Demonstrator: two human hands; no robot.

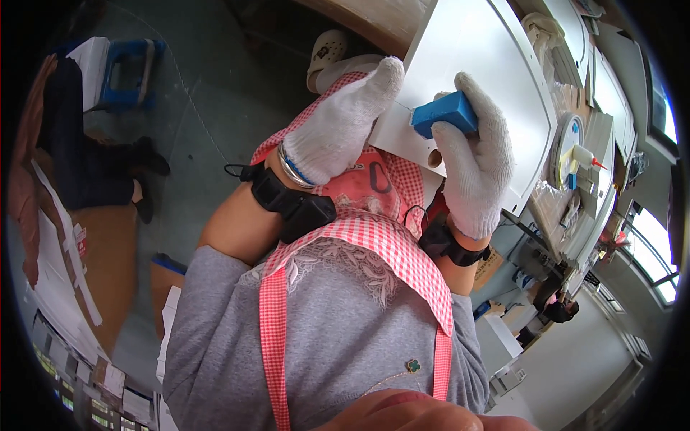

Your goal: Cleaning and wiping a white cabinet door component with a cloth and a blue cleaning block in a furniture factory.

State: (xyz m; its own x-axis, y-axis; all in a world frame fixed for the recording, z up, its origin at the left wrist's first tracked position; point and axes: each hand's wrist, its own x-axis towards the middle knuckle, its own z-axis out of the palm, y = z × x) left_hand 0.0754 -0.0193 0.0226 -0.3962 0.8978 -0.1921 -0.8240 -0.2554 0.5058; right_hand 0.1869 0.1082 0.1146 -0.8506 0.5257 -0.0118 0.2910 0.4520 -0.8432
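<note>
A large white panel [480,54] lies in front of me, with a hole near its closest corner. In a white knitted glove, my right hand [480,154] grips a blue rectangular block [445,115] between thumb and fingers. The block is just over the panel's surface; whether it touches cannot be told. My left hand [338,126], gloved too, is at the panel's left edge, its visible fingers stretched out and its tip against that edge. Its other fingers are hidden from view. The checked red-and-white apron [359,223] hangs below both hands.
Beyond the panel, a workbench holds a white glue bottle [583,156] with a red tip, a round tub [570,136] and plastic wrap. A blue stool [133,72] stands at the far left, near another person's legs [93,165]. A second person [560,309] is at the right.
</note>
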